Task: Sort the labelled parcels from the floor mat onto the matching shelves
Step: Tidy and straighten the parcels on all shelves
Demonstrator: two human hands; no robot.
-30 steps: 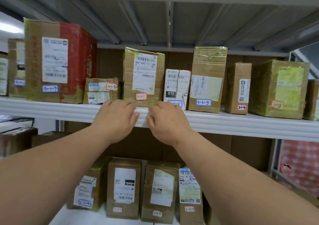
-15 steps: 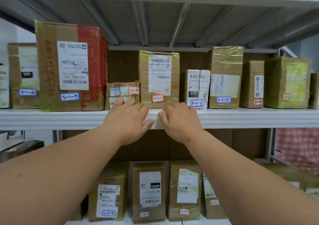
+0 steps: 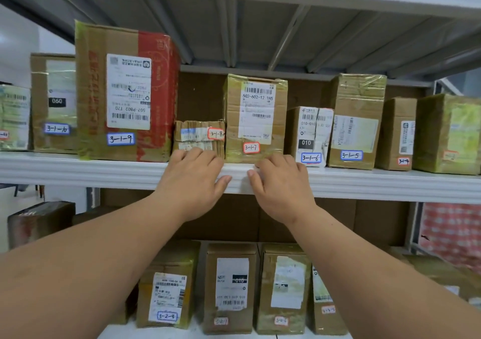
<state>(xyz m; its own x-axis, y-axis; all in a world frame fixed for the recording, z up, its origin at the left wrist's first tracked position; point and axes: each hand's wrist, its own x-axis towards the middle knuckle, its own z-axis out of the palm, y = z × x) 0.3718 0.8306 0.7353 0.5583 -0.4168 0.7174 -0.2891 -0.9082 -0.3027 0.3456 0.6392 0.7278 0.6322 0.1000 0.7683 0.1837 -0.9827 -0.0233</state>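
— Shelves (image 3: 104, 172) look well stocked; where's your parcel (image 3: 256, 120)?
— Marked 3-1-7, it stands in its slot. Your left hand (image 3: 194, 180) and right hand (image 3: 279, 182) rest flat, fingers relaxed, holding nothing. Mat unseen.

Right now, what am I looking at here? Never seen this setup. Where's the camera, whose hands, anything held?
No machine: a person sorting parcels, filmed by one wide-angle camera on their head, looking forward and down. The left hand and right hand lie with relaxed fingers on the front edge of a white shelf, holding nothing. Their fingertips reach the low parcel 3-1-8 and the taller parcel 3-1-7. Beside these stand parcel 3-1-9 and parcel 3-1-6. More parcels stand on the shelf below.
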